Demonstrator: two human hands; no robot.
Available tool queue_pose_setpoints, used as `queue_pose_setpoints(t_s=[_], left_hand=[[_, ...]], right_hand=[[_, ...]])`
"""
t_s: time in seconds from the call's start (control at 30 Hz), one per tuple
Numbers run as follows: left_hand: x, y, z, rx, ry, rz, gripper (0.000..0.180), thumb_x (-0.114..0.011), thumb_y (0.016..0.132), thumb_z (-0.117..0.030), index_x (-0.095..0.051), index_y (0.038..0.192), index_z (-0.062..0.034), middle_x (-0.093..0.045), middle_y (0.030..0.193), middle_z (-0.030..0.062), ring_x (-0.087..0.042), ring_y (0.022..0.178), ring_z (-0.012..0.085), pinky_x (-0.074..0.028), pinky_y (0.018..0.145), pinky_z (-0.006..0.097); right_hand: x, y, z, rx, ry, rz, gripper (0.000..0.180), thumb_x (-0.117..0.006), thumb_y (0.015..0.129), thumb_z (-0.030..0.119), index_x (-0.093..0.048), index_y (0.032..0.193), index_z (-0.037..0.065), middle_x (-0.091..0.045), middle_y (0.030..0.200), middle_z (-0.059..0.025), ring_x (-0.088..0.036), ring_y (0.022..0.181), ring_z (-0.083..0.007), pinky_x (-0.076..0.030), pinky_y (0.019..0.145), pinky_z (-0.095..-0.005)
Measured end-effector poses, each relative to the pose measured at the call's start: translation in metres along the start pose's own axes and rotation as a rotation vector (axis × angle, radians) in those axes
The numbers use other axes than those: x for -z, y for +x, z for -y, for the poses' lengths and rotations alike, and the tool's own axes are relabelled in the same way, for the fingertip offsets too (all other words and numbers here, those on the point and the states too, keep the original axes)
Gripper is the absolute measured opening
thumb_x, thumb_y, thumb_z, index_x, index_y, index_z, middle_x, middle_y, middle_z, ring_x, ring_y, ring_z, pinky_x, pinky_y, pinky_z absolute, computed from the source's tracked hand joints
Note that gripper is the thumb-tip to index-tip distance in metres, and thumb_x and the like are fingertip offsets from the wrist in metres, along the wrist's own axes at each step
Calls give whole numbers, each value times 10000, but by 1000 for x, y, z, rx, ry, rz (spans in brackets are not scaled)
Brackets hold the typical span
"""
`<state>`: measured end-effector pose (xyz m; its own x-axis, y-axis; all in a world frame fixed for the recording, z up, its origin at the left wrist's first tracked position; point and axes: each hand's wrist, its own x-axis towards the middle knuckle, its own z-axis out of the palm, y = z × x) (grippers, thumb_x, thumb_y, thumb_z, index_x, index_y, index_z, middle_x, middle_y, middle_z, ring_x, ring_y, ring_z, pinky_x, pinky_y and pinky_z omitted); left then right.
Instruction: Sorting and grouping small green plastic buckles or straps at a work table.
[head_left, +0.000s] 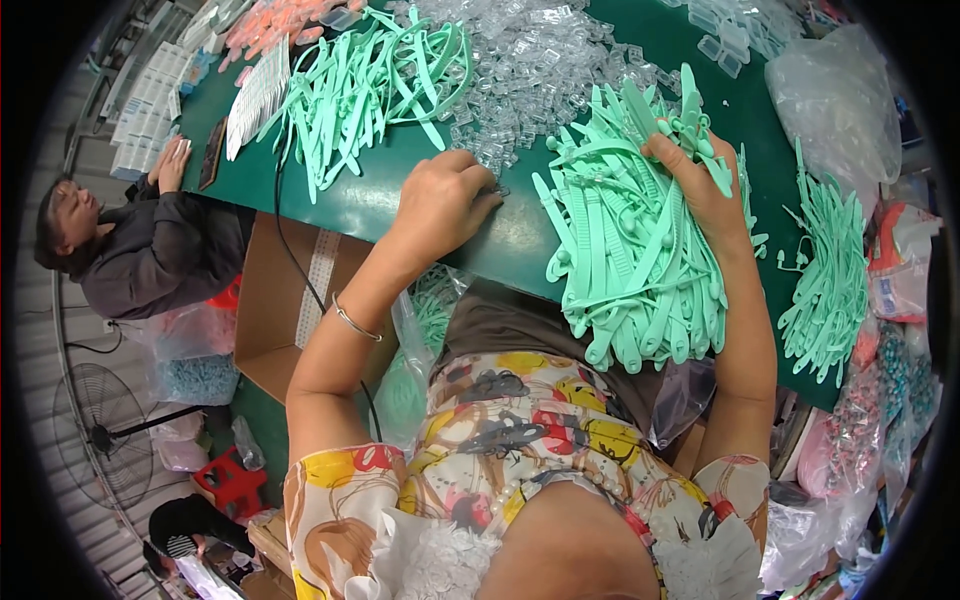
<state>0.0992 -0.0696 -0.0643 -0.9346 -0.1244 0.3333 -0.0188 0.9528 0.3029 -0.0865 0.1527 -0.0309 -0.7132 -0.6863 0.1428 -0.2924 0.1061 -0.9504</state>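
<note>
Green straps (635, 260) and clear clips (540, 70) crowd us; tabletop (515, 235) shows beside our left hand (445, 200) (grip? can't tell) to the edge. Right hand (708, 190)'s clamped on straps.

On the surface (520, 245) we see a big pile (640, 275) of mint straps. At its far end, our right hand (706, 190) grips a few straps (645, 105). Left of the pile, our left hand (447, 203) curls over a small piece (502, 190); we cannot tell whether it is held. Beyond the pile and leftward lie clear pieces (530, 75); right of it, another bunch (825, 275). A co-worker (165, 250) is well left of it.
</note>
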Motion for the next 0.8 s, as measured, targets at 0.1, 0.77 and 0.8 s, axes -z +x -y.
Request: queue_pose_setpoints(t_s=[0.1, 0.77, 0.8], left_hand=[[3, 0, -3, 9, 25, 2, 154, -700, 659, -142, -633, 779, -73, -563, 751, 62, -566, 773, 258, -419, 655, 373], [5, 32, -19, 448, -961, 30, 128, -639, 802, -67, -605, 900, 8, -625, 801, 20, -544, 634, 72, -415, 523, 221], [7, 39, -26, 532, -1028, 24, 128, -643, 794, -57, -604, 898, 5, -626, 785, 21, -549, 616, 71, -414, 519, 205]], right_hand=[[0, 1, -6, 12, 31, 16, 350, -627, 825, 232, -592, 1017, -57, -640, 826, -88, -594, 788, -128, -441, 726, -253], [-3, -1, -4, 12, 254, 13, 227, -638, 800, 150, -607, 942, -25, -629, 810, -67, -603, 757, -127, -462, 695, -251], [-3, -2, -2, 12, 249, 8, 227, -638, 800, 150, -607, 942, -25, -629, 810, -67, -603, 757, -127, -462, 695, -251]])
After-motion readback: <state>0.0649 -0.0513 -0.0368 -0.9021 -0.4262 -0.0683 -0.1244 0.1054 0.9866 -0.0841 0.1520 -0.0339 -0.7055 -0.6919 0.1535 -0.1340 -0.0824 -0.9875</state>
